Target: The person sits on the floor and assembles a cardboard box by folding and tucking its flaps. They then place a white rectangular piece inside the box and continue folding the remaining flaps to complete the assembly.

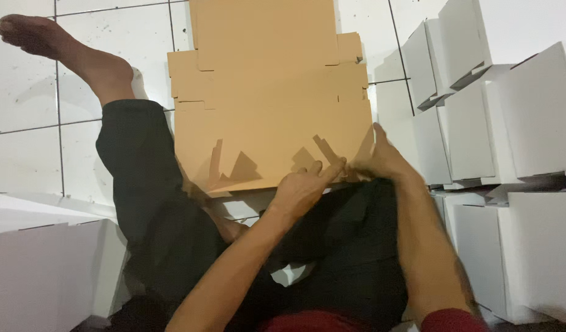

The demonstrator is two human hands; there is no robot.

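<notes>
Left hand: I saw my left hand (301,187) at lower centre of the frame, fingers stretched out narrow and pressed flat onto the near edge of the cardboard; it gripped nothing that I could make out.
Right hand: my right hand (384,161) sat just right of the left, fingers (377,136) laid along the sheet's lower right corner; whether they pinched the edge I could not tell.
Cardboard sheet: the flat brown die-cut box blank (271,92) filled the centre and top of the frame, its near edge resting on my lap, small tabs cut and lifted along that edge.
Legs: I sat in black trousers (148,197), with one bare foot (43,40) stretched to the upper left.
Floor: white tiles (25,135) showed on the left side and behind the blank.
Folded boxes, right: white assembled cartons (529,123) were stacked along the right edge of the frame, close beside my right forearm.
Folded boxes, left: more white cartons (37,270) stood in the lower left corner, apart from both hands.
</notes>
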